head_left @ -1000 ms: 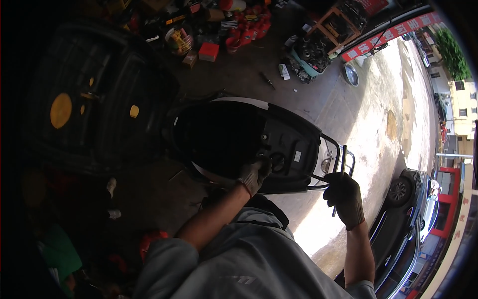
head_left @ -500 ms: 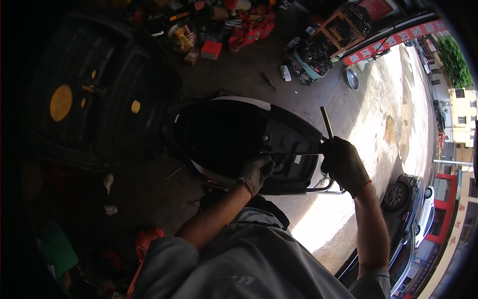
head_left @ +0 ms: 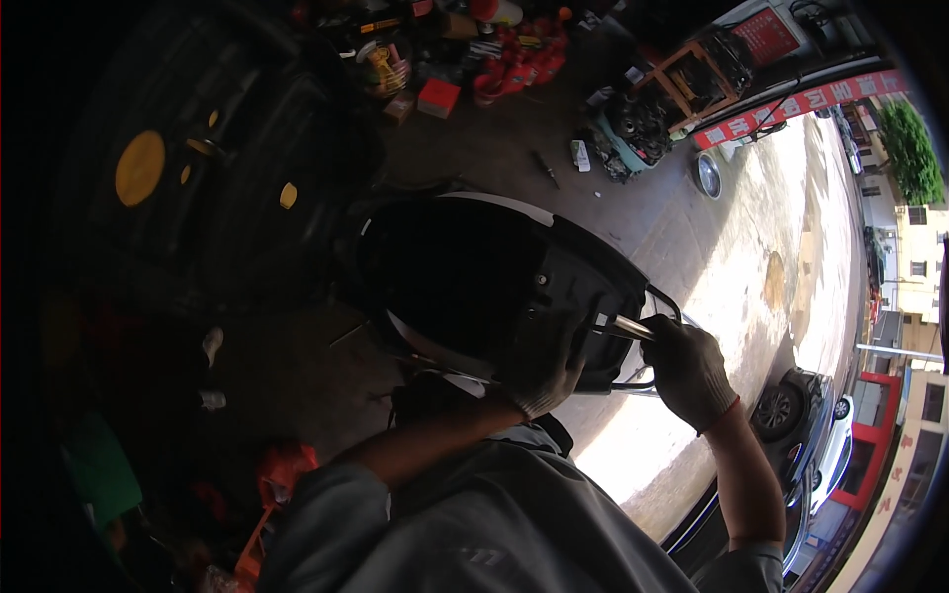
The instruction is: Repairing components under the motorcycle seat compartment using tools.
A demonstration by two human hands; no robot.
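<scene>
The right hand (head_left: 687, 363), in a glove with a red cuff edge, is curled around a bar (head_left: 631, 327), a straight, silvery piece whose bare end points left from the fist, over the back of the scooter (head_left: 583, 265) and near a small white label (head_left: 601, 320). The left hand (head_left: 552, 383), also gloved, lies low over the near side of the scooter's black plastic, fingers pointing away from the wearer; shadow hides the fingertips, so I cannot tell whether they pinch anything. The scooter stretches across the middle, with a dark hollow at its left and a rail (head_left: 664, 302) at its right end, just beside the right hand. Left of it stands a large black panel with yellow patches (head_left: 140, 169). Beyond the scooter, a slim tool (head_left: 546, 170) and a white packet (head_left: 580, 155) lie on the floor, with a red box (head_left: 438, 98) farther left and a round silver dish (head_left: 708, 176) to the right. A dark car (head_left: 781, 410) is parked at the right.
</scene>
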